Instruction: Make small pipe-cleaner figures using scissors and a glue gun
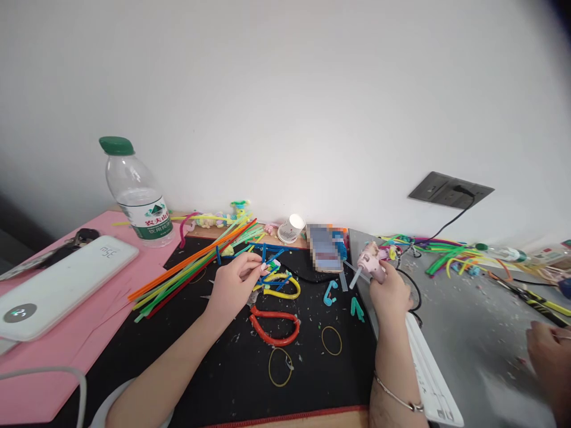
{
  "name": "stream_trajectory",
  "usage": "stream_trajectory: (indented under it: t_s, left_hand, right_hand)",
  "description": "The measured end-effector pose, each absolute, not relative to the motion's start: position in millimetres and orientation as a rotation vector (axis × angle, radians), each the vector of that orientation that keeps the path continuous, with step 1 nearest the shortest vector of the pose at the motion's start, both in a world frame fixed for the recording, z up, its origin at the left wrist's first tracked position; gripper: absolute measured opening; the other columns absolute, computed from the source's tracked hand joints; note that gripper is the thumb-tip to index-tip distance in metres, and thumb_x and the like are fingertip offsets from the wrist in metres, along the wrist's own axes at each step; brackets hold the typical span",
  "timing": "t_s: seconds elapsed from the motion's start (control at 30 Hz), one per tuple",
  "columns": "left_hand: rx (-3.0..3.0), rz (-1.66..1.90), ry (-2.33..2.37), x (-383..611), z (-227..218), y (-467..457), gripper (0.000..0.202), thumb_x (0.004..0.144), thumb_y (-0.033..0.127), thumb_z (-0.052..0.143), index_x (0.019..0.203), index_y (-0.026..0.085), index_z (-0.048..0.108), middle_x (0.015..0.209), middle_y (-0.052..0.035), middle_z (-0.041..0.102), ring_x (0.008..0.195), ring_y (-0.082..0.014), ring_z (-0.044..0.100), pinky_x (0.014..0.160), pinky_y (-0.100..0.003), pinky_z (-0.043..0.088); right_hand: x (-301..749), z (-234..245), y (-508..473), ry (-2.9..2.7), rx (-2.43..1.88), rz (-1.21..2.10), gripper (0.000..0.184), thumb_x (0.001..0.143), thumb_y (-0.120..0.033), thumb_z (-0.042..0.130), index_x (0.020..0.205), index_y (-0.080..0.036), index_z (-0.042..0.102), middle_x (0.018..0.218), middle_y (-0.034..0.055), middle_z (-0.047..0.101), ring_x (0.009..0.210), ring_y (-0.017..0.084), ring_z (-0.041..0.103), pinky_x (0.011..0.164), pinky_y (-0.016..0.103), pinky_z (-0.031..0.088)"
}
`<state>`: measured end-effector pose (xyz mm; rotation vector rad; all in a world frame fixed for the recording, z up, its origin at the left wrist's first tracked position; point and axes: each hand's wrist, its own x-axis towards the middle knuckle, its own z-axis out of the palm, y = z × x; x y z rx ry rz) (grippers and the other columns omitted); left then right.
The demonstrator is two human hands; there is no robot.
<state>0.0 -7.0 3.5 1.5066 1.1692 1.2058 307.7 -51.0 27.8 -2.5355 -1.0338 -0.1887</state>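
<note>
My left hand [238,279] is closed in a pinch on a short blue pipe cleaner [273,257] above the black mat. Just under those fingers lie more blue pieces and yellow-handled pliers or scissors [294,286], partly covered. My right hand [390,291] is wrapped around a pale pink hot glue gun [369,260], with a clear glue stick [355,278] sticking out of it toward me. Red-handled scissors [275,340] rest on the mat below the yellow handles. Small teal pipe cleaner pieces [357,310] lie between my hands.
A water bottle [145,202] and white power bank [66,285] stand left on pink paper [57,380]. Long pipe cleaners [196,267] cross the mat. A paper cup [291,229] and a blurred phone-like object [325,248] sit behind. Another person's hand [548,356] is at far right.
</note>
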Motion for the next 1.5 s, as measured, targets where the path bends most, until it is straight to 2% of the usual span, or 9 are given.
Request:
stream_trajectory:
  t_s: [0.2,0.33,0.53,0.67,0.8,0.9,1.03,1.2,1.5]
  left_hand:
    - [1.504,1.193,1.179,-0.3,8.5,-9.1,0.020,0.078,0.038,0.061,0.085,0.019,0.058,0.080,-0.0065,0.074,0.078,-0.0235,0.073,0.078,-0.035,0.057]
    - [1.473,1.183,1.168,-0.6,9.2,-9.1,0.021,0.079,0.039,0.061,0.086,0.019,0.058,0.081,-0.0069,0.075,0.079,-0.0238,0.073,0.079,-0.035,0.057]
    - [1.360,1.169,1.077,-0.7,5.4,-7.7,0.025,0.078,0.041,0.064,0.087,0.018,0.057,0.084,-0.0081,0.074,0.081,-0.0242,0.072,0.080,-0.037,0.057]
    - [1.272,1.112,0.953,0.9,7.5,-8.2,0.027,0.076,0.041,0.066,0.085,0.017,0.055,0.080,-0.0062,0.074,0.079,-0.0233,0.072,0.079,-0.037,0.057]
    - [1.234,1.038,0.847,2.9,12.2,-10.2,0.030,0.074,0.041,0.069,0.085,0.017,0.054,0.078,-0.0060,0.074,0.078,-0.0225,0.072,0.080,-0.037,0.056]
    - [1.198,0.974,0.780,4.0,13.6,-11.9,0.033,0.073,0.042,0.070,0.087,0.017,0.054,0.079,-0.0061,0.074,0.077,-0.0218,0.072,0.081,-0.038,0.056]
    - [1.149,0.886,0.737,2.3,12.5,-13.5,0.035,0.073,0.041,0.071,0.092,0.017,0.054,0.082,-0.0059,0.074,0.078,-0.0206,0.071,0.080,-0.036,0.055]
    - [1.067,0.718,0.643,-4.1,15.0,-15.5,0.027,0.075,0.034,0.071,0.090,0.018,0.055,0.079,-0.0036,0.071,0.075,-0.0160,0.069,0.075,-0.030,0.053]
    - [1.041,0.521,0.597,-5.3,23.3,-18.6,0.028,0.071,0.032,0.075,0.086,0.016,0.058,0.075,-0.0047,0.070,0.068,-0.0148,0.067,0.069,-0.027,0.052]
  right_hand:
    - [315.2,14.0,-46.2,-0.996,-2.606,-0.248,0.058,0.070,-0.011,0.045,0.125,-0.021,0.057,0.115,0.0184,0.061,0.107,0.038,0.052,0.085,0.052,0.037]
    - [317.3,15.4,-41.7,-1.017,-2.589,-0.221,0.055,0.071,-0.014,0.047,0.126,-0.009,0.055,0.115,0.0237,0.060,0.111,0.038,0.053,0.090,0.050,0.038]
    - [291.7,32.0,-44.4,-1.083,-1.925,-0.381,0.037,0.079,-0.017,0.040,0.105,-0.010,0.066,0.108,0.0166,0.064,0.103,0.028,0.057,0.090,0.039,0.043]
    - [243.0,36.3,-42.2,-1.296,-1.501,0.242,0.026,0.087,-0.032,0.047,0.102,-0.016,0.061,0.087,0.0081,0.064,0.071,0.018,0.058,0.068,0.031,0.049]
    - [200.3,29.4,-39.8,-1.379,-1.290,0.782,0.031,0.092,-0.046,0.043,0.087,-0.018,0.055,0.065,-0.0007,0.053,0.050,0.011,0.047,0.047,0.023,0.037]
    - [186.3,22.2,-42.8,-1.456,-1.236,0.864,0.033,0.094,-0.048,0.041,0.082,-0.019,0.053,0.063,-0.0028,0.048,0.050,0.010,0.042,0.047,0.023,0.032]
    - [184.3,16.4,-47.0,-1.499,-1.141,1.033,0.024,0.086,-0.041,0.058,0.098,-0.020,0.056,0.071,-0.0020,0.051,0.060,0.012,0.046,0.056,0.023,0.038]
    - [187.6,15.0,-46.8,-1.387,-1.042,1.308,0.043,0.072,-0.030,0.075,0.112,-0.023,0.061,0.086,-0.0005,0.054,0.065,0.010,0.048,0.060,0.023,0.041]
    - [182.5,17.5,-51.0,-1.234,-0.938,1.505,0.033,0.059,-0.028,0.083,0.082,-0.019,0.061,0.076,-0.0015,0.052,0.061,0.009,0.046,0.053,0.019,0.040]
